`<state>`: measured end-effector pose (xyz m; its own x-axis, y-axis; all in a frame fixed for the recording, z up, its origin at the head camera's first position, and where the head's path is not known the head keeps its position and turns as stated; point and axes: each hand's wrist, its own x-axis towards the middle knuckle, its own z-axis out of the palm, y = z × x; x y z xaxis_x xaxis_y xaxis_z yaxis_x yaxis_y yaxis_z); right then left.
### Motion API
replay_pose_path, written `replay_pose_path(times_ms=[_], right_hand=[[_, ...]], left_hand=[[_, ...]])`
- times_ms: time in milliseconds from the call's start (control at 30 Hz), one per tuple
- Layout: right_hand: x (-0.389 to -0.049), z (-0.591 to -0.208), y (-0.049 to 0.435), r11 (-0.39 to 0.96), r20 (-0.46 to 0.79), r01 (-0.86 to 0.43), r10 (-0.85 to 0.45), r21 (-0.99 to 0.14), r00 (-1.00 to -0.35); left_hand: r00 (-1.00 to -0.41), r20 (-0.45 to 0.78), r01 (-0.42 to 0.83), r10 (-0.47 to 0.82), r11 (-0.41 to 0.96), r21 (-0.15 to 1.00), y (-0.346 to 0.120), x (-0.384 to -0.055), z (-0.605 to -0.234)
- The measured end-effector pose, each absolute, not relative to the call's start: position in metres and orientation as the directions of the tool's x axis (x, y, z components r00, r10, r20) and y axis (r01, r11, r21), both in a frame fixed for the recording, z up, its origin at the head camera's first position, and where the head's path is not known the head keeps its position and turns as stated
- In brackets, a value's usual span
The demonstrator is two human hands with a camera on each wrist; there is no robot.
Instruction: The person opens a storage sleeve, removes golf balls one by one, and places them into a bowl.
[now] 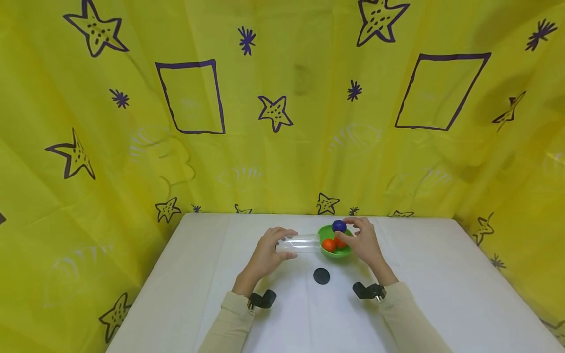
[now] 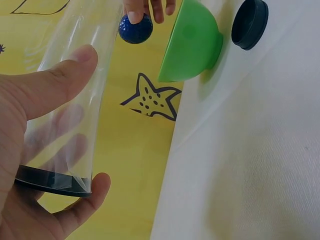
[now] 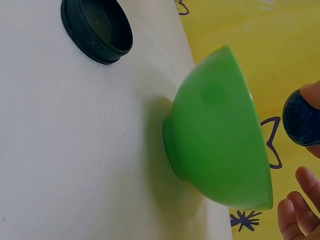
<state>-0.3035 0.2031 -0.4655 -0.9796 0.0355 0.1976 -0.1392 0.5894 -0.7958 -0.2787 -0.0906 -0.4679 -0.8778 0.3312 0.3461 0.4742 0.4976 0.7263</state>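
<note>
My left hand (image 1: 267, 247) grips a clear plastic tube (image 1: 302, 243), which lies sideways in the head view with its far end at the left side of the green bowl (image 3: 215, 130). A black cap (image 2: 55, 181) closes the tube's end by the left palm. Over the bowl, my right hand (image 1: 365, 244) pinches a dimpled blue ball (image 1: 339, 226) between thumb and fingertips. Inside the bowl lie orange balls (image 1: 328, 245), partly covered by the right thumb in the head view. The tube looks see-through, with nothing visible inside it.
A round black lid (image 1: 321, 276) lies on the white-covered table (image 1: 212, 289), nearer to me than the bowl. Yellow curtains (image 1: 300, 157) with drawn stars hang behind and at both sides of the table. Each wrist carries a black camera mount (image 1: 263, 299).
</note>
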Motion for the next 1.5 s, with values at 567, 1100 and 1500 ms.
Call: replay_pose_path(times_ms=[567, 1100, 1500], right_hand=[[-0.317, -0.476, 0.202, 0.617, 0.127, -0.084, 0.026, -0.783, -0.992], [-0.324, -0.486, 0.203, 0.626, 0.108, -0.071, 0.022, -0.777, -0.994], [-0.324, -0.479, 0.198, 0.620, 0.137, -0.074, 0.055, -0.781, -0.989]], left_hand=[[-0.876, 0.355, 0.480, 0.327, 0.507, 0.716, -0.092, -0.275, -0.463], [-0.881, 0.343, 0.470, 0.325, 0.522, 0.712, -0.093, -0.276, -0.466], [-0.882, 0.345, 0.468, 0.321, 0.521, 0.714, -0.093, -0.277, -0.467]])
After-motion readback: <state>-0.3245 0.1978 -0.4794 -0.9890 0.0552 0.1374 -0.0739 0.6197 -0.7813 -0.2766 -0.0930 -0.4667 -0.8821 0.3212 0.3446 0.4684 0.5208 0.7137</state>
